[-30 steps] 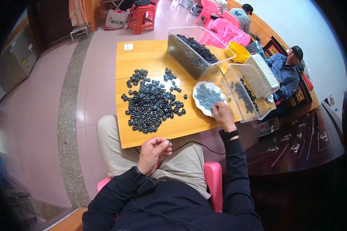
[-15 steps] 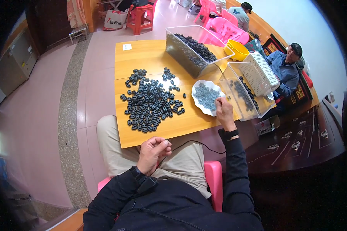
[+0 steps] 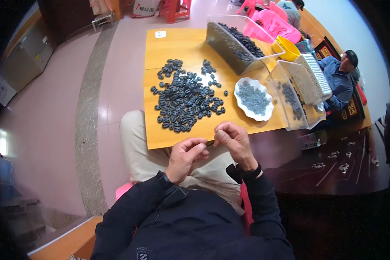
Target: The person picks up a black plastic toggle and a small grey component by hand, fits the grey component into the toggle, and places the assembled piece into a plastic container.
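My left hand (image 3: 187, 157) is over my lap at the table's near edge, thumb and fingers closed in a pinch. Close to its right, my right hand (image 3: 235, 142) is pinched too, its fingertips pointing toward the left ones. Between the fingertips a bit of something dark shows; what either hand holds is too small or hidden. Beyond them lies a loose pile of small black oval pieces with two holes each (image 3: 184, 102). A white scalloped dish (image 3: 268, 113) holds many tiny grey-blue pieces (image 3: 252, 97), to the right of the pile.
The wooden table (image 3: 160, 141) carries a large clear bin (image 3: 221, 50) of black pieces at the back. At right stand a smaller clear bin (image 3: 286, 102), a white perforated basket (image 3: 315, 80) and a yellow bowl (image 3: 289, 50). A person (image 3: 340, 76) sits beyond them.
My right hand has left the white dish and come back to my left hand, fingertips now close together. The left hand remains pinched over my lap. The whole view has shifted.
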